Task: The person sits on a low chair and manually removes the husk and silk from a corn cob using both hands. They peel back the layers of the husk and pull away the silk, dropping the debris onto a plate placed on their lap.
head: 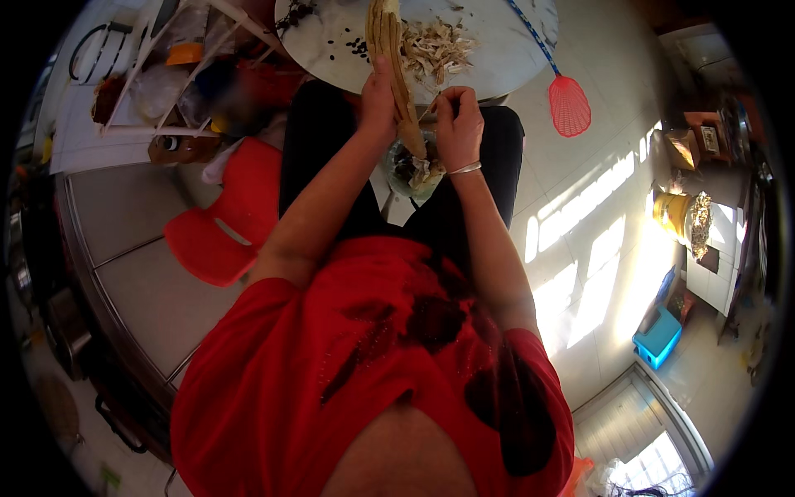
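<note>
My left hand (379, 102) is wrapped around the side of a long, ridged, brown dried gourd (386, 37), apparently a loofah. Its upper end looks pale and stripped, and its lower end tapers down between my knees. Close to its right side, my right hand (458, 118) has its thumb and forefinger pinched on a thin strip of peel (426, 113) by the gourd. Below the tip, a bag-lined bin (397, 168) holds scraps of peel; part of it is hidden behind the gourd and my hand.
On the round marble-patterned table (323, 28) lie a heap of dry peel flakes (438, 50) and black seeds (357, 46). A pink fly swatter (569, 105) juts over its right edge. At left stand a red plastic stool (214, 236) and a cluttered white rack (155, 130).
</note>
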### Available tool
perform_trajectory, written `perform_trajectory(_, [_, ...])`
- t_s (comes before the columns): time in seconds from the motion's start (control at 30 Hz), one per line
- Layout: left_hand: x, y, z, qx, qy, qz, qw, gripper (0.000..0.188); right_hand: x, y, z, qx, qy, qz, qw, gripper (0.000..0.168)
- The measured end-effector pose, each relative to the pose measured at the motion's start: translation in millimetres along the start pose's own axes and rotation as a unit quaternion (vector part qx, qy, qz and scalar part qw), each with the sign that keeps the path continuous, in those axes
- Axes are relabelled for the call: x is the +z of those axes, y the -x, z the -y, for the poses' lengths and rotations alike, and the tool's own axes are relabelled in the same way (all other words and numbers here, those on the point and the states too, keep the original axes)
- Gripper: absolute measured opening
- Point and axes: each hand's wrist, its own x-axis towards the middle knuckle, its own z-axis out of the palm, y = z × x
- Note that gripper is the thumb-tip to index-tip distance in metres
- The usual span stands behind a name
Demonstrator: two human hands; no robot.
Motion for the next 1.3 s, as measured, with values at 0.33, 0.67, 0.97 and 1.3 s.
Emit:
perform_trajectory(0.33, [-18,-22,-12,-0.095,0.145,0.071,0.982,0.055,11,-72,-72,0.097,-0.112,-0.027,0.989,0.007])
perform_trajectory(0.67, [-15,-23,-11,-0.085,0.144,0.046,0.985,0.045,10,-34,-52,0.144,-0.134,0.030,0.980,0.009])
perform_trajectory(0.97, [-10,-14,-4,-0.092,0.139,0.093,0.982,0.046,13,-14,0,0.015,-0.085,0.041,0.995,0.015])
perform_trajectory(1.3, [4,-6,0,-0.009,0.058,0.122,0.991,0.038,20,-1,-1,0.052,-0.050,-0.025,0.997,0.017])
